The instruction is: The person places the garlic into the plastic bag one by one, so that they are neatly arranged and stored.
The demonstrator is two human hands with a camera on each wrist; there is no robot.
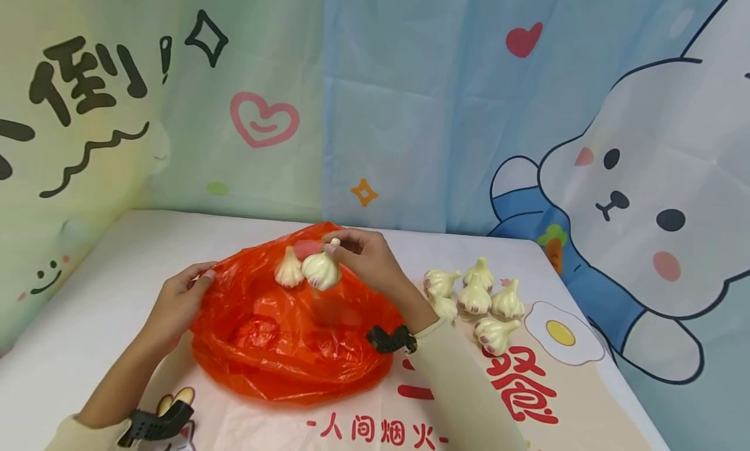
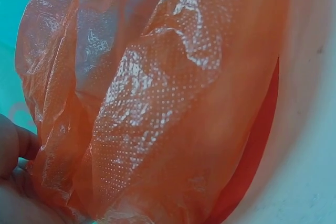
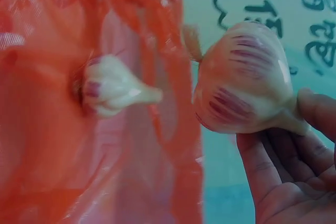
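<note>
A red plastic bag point(image 1: 275, 373) lies on the table with its mouth spread. My left hand point(image 1: 176, 304) pinches the bag's left edge between thumb and fingers; the left wrist view shows the dotted, shiny film point(image 2: 152, 108) close up. Over the bag's mouth, my right hand point(image 1: 375, 262) holds a garlic bulb point(image 1: 321, 271) by its stem. That bulb point(image 3: 244, 80) shows purple streaks in the right wrist view. Another garlic bulb point(image 1: 289, 270) rests against the red film just left of the held one.
Several garlic bulbs point(image 1: 474, 298) sit in a group on the table to the right of the bag. A printed mat point(image 1: 381, 399) with red characters and a fried-egg picture point(image 1: 560, 332) covers the table's front. Behind hangs a cartoon cloth point(image 1: 387, 112).
</note>
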